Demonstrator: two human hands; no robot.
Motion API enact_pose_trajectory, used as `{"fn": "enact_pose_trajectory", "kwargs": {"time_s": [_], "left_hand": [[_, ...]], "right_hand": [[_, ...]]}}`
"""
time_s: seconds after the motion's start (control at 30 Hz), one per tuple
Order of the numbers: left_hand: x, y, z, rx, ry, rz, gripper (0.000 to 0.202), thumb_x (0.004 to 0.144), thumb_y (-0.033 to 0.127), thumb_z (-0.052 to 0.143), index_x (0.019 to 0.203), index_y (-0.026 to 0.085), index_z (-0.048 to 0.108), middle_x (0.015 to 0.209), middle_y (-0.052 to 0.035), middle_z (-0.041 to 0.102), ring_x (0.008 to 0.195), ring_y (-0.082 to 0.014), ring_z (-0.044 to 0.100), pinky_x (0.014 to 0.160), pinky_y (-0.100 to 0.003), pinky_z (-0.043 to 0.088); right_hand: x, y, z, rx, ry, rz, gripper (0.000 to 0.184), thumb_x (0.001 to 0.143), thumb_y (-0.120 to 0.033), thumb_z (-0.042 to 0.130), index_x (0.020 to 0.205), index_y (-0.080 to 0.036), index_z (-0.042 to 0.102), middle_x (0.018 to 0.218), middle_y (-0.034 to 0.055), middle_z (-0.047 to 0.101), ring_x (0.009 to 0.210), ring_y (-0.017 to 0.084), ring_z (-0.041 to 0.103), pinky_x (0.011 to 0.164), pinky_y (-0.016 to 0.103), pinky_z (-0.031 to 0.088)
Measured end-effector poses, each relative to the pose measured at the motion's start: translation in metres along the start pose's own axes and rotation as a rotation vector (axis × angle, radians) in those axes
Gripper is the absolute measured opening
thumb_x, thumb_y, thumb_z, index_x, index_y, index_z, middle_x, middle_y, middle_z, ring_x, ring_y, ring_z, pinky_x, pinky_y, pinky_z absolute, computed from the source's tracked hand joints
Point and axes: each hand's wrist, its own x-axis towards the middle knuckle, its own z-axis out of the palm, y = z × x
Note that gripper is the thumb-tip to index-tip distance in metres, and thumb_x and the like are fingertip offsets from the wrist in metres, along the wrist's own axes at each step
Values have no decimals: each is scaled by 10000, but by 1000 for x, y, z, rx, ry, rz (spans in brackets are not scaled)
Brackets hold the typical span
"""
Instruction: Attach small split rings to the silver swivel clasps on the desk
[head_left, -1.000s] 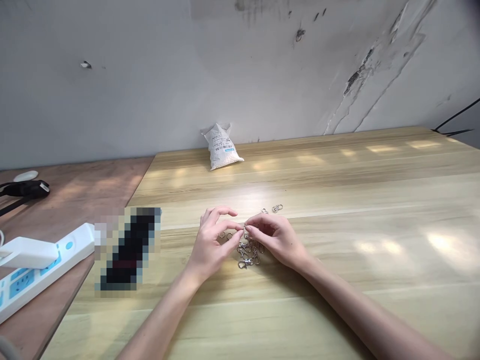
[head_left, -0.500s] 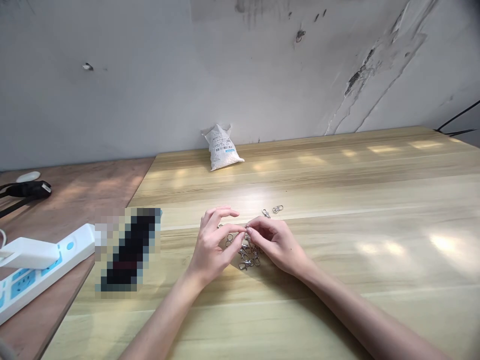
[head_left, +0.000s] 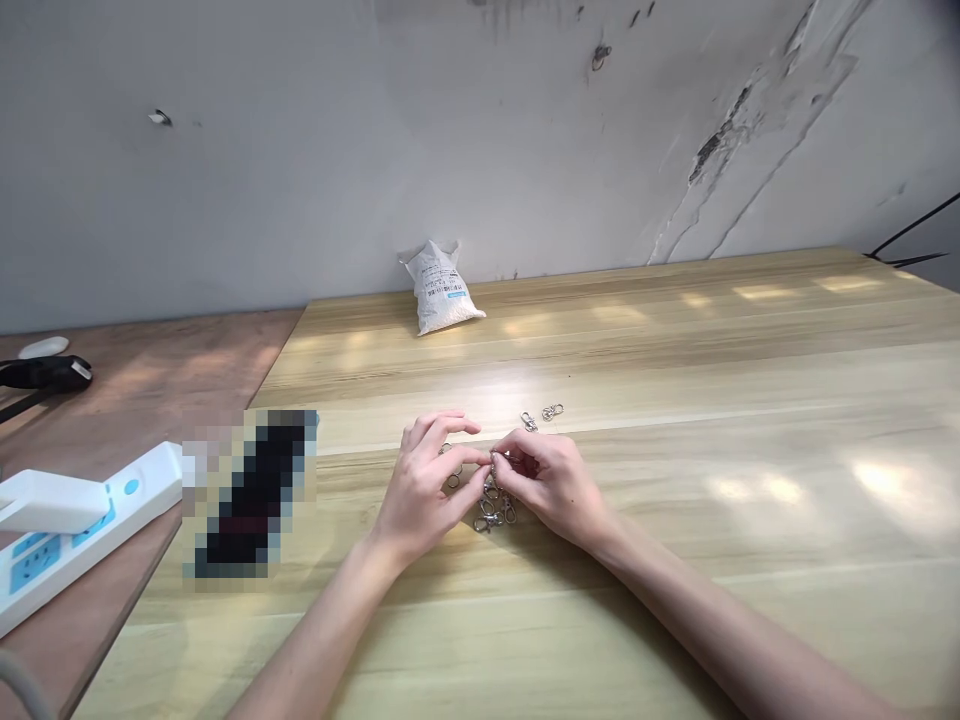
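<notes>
My left hand (head_left: 429,485) has its thumb and index finger pinched together, with the other fingers lifted and curved. My right hand (head_left: 555,480) pinches against those fingertips. A tiny bit of shiny metal shows where they meet; its exact kind is hidden by the fingers. Under and between the hands lies a small heap of silver swivel clasps (head_left: 489,522). Several metal split rings (head_left: 454,478) show partly behind my left fingers. Beyond my right hand, one finished-looking clasp with a ring (head_left: 553,411) lies on the table next to another clasp (head_left: 529,422).
A white plastic parcel bag (head_left: 444,295) stands by the wall at the back of the wooden table (head_left: 712,400). On the left are a blurred dark phone-like object (head_left: 255,490), a white power strip (head_left: 142,495) with a plug in it, and a black cable connector (head_left: 64,374).
The view has shifted slightly, so everything sits a little higher and further left. Both hands keep the same pinch, with the fingertips together over the heap.
</notes>
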Motion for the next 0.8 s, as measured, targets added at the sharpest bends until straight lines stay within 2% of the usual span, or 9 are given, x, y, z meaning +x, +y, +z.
{"fn": "enact_pose_trajectory", "kwargs": {"time_s": [0.17, 0.37, 0.53, 0.7, 0.8], "left_hand": [[1, 1, -1, 55, -3, 19, 87, 858, 164, 619, 842, 223, 680, 1097, -55, 649, 1165, -256, 528, 952, -411, 424], [2, 4, -1, 158, 49, 75, 94, 839, 141, 627, 812, 217, 676, 1074, -55, 671, 1133, -257, 562, 915, -398, 418], [3, 2, -2, 220, 89, 55, 109, 836, 145, 617, 820, 225, 690, 1059, -54, 681, 1119, -261, 575, 913, -405, 419], [4, 1, -3, 242, 86, 43, 108, 841, 146, 620, 813, 227, 685, 1056, -44, 685, 1126, -263, 572, 936, -419, 398], [3, -3, -4, 259, 80, 8, 101, 852, 140, 609, 848, 219, 672, 1082, -51, 675, 1142, -266, 558, 943, -431, 387]], "right_hand": [[-1, 1, 1, -4, -17, 5, 160, 858, -244, 545, 713, -193, 586, 540, -45, 450, 500, 89, 367, 480, 216, 294], [-3, 1, 2, -28, -25, -18, 155, 875, -243, 535, 743, -192, 599, 538, -43, 473, 493, 89, 373, 485, 222, 301], [-2, 4, 2, -81, -35, -48, 182, 917, -275, 514, 848, -184, 657, 560, -25, 532, 497, 98, 414, 505, 230, 348], [-2, 3, 1, -150, 3, -110, 201, 941, -264, 504, 957, -182, 687, 624, 4, 623, 512, 108, 489, 530, 246, 391], [-4, -1, 2, -212, 14, -216, 203, 952, -236, 484, 935, -190, 681, 653, 23, 637, 538, 120, 514, 544, 262, 399]]}}
